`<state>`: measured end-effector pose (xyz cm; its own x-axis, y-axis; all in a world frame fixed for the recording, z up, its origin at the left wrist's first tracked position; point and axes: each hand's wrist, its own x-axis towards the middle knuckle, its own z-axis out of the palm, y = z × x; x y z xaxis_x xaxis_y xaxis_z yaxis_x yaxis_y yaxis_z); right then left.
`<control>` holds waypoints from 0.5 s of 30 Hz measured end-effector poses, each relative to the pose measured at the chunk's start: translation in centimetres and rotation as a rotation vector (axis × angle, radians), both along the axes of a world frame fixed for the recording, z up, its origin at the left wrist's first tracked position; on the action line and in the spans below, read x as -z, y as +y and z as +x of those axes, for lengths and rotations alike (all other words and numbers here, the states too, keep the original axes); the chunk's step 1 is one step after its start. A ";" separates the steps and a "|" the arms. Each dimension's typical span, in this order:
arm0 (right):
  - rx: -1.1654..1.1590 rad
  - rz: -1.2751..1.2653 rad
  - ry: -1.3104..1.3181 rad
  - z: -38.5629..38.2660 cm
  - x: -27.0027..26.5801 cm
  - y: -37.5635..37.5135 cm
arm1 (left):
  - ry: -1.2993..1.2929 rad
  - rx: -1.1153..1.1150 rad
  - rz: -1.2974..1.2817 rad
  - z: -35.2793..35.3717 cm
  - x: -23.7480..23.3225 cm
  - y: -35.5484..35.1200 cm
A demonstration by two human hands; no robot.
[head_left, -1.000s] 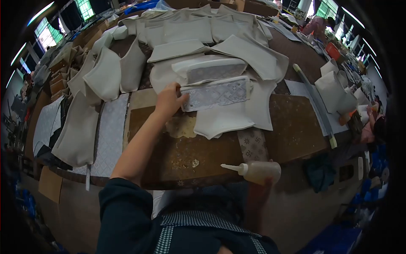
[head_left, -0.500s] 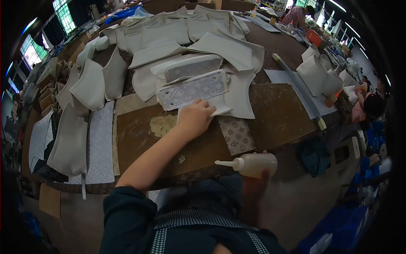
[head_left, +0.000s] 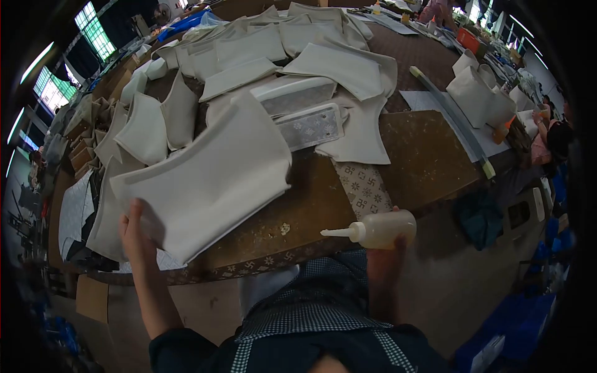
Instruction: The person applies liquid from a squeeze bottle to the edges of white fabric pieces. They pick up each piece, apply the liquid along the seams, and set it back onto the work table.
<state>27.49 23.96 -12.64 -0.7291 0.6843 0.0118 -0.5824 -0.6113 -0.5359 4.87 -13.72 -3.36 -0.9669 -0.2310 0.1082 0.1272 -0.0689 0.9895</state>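
Note:
My left hand (head_left: 138, 233) is closed on the left edge of a large cream padded panel (head_left: 211, 171), thumb over its top face. The panel is tilted, spreading over the left of the brown work board and covering part of what lies behind. In my right hand (head_left: 387, 258) is a translucent squeeze bottle (head_left: 388, 229), on its side with the white nozzle pointing left, just off the table's front edge. Beyond the panel lies a cream piece with a silvery patterned face (head_left: 311, 127), partly hidden by it. A flat cream panel (head_left: 357, 140) sits to its right.
More cream panels (head_left: 249, 46) are heaped at the back, others (head_left: 143, 127) stand at left. A long grey strip (head_left: 451, 121) lies at right, near curved cream pieces (head_left: 476, 96). The brown board (head_left: 429, 149) covers the table's front. A co-worker (head_left: 550, 137) is at far right.
My left hand has left the pieces at the centre and moved left, where it now grips a large cream panel that is lifted over the board. The bottle stays in my right hand.

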 end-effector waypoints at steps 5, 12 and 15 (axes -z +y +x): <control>-0.062 0.080 0.031 -1.4 -1.1 -1.0 | -0.102 0.115 0.429 6.8 2.9 4.9; -0.024 0.106 -0.015 -1.6 -1.1 -1.0 | -0.262 0.541 0.537 11.8 10.5 8.2; -0.024 0.122 -0.017 -1.5 -0.7 -0.5 | -0.387 0.538 0.278 9.5 10.0 6.6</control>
<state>26.02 23.50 -11.98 -0.7464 0.6605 0.0812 -0.5580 -0.5547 -0.6171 14.34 -7.12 -13.39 -0.9118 0.3190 -0.2585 -0.3513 -0.2800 0.8934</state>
